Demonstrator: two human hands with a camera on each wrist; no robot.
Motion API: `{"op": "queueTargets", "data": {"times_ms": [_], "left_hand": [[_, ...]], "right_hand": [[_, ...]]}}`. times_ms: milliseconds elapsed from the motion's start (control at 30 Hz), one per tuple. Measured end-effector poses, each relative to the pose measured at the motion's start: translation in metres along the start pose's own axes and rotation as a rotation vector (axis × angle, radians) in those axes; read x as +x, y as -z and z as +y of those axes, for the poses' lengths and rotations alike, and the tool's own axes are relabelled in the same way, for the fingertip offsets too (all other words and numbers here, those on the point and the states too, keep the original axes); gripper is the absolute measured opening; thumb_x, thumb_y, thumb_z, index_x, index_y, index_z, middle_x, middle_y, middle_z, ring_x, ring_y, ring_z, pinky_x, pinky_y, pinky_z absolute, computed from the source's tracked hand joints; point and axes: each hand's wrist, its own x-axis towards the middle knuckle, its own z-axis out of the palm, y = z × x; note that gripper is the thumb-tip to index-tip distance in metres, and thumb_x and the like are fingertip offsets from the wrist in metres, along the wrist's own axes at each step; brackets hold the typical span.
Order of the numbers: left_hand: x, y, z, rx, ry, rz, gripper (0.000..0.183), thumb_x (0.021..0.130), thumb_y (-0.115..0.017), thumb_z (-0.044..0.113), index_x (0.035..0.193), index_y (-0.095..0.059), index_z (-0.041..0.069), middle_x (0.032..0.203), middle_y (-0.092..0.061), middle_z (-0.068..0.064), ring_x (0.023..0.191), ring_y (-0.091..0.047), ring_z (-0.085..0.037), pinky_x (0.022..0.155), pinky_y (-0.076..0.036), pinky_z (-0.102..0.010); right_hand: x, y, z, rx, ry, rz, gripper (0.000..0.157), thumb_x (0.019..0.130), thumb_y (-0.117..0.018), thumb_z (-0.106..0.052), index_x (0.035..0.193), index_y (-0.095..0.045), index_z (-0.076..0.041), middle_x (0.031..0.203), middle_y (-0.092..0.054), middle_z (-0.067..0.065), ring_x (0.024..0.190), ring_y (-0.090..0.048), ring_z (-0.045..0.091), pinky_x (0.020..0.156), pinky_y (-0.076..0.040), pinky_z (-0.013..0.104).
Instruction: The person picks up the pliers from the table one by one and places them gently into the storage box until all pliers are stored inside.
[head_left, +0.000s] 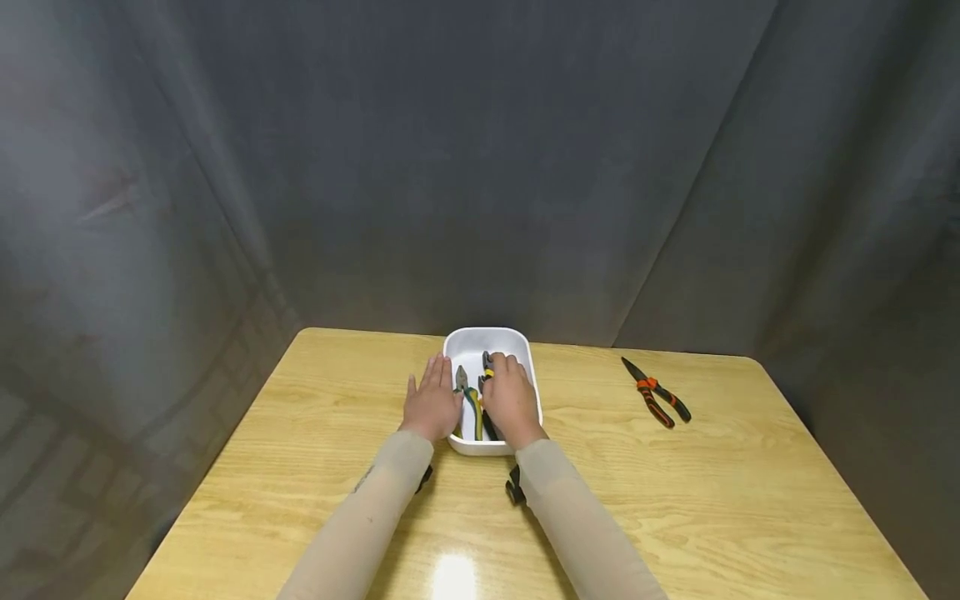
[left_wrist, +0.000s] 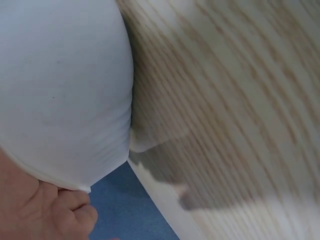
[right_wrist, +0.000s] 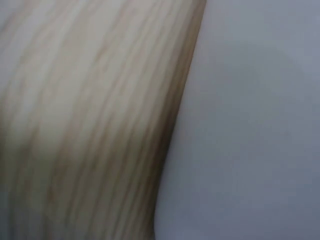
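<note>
As a hand (left) [head_left: 434, 404] touches the tray rim [head_left: 486, 330], orange pliers [head_left: 648, 385] lie clear.

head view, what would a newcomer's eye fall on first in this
Probably the white tray toward the far side of the wooden table, with the left hand at its left wall and the right hand reaching in among pliers. The green-and-yellow pliers show between the two hands. Next, likely, the orange-and-black pliers lying alone on the wood to the right.
</note>
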Motion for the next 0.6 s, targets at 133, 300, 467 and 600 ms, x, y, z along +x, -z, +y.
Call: {"op": "queueTargets", "data": {"times_ms": [133, 300, 467, 600], "left_hand": [[0.001, -0.002, 0.0, -0.008, -0.003, 0.002, 0.066, 0.099, -0.04, 0.035, 0.15, -0.012, 0.004, 0.157, -0.008, -0.01, 0.144, -0.006, -0.025, 0.113, -0.01, -0.051], [0.003, -0.004, 0.001, -0.013, -0.007, 0.002, 0.066, 0.099, -0.04, 0.035, 0.15, -0.012, 0.004, 0.157, -0.008, -0.01, 0.144, -0.005, -0.025, 0.114, -0.011, -0.051], [0.007, -0.006, 0.0, -0.019, -0.014, 0.013, 0.067, 0.099, -0.04, 0.035, 0.15, -0.012, 0.004, 0.157, -0.007, -0.01, 0.144, -0.005, -0.025, 0.113, -0.011, -0.051], [0.012, -0.006, 0.0, -0.023, -0.019, 0.022, 0.067, 0.099, -0.04, 0.035, 0.151, -0.011, 0.005, 0.157, -0.006, -0.01, 0.144, -0.005, -0.025, 0.113, -0.011, -0.051]], "right_hand": [[-0.002, 0.002, 0.002, -0.006, 0.029, 0.037, 0.032, 0.084, -0.058, -0.009, 0.116, -0.055, -0.005, 0.097, -0.056, 0.009, 0.083, -0.054, 0.025, 0.066, -0.051, 0.04], [-0.005, 0.005, 0.005, 0.003, 0.042, 0.037, 0.03, 0.084, -0.057, -0.009, 0.114, -0.058, -0.005, 0.098, -0.057, 0.008, 0.085, -0.055, 0.024, 0.064, -0.052, 0.039], [-0.008, 0.011, 0.011, 0.011, 0.033, 0.023, 0.028, 0.084, -0.059, -0.008, 0.112, -0.058, -0.006, 0.096, -0.056, 0.008, 0.083, -0.055, 0.023, 0.062, -0.052, 0.038], [-0.008, 0.017, 0.017, 0.04, 0.053, 0.037, 0.028, 0.083, -0.061, -0.006, 0.11, -0.058, -0.005, 0.095, -0.056, 0.009, 0.082, -0.055, 0.024, 0.066, -0.052, 0.039]]}}
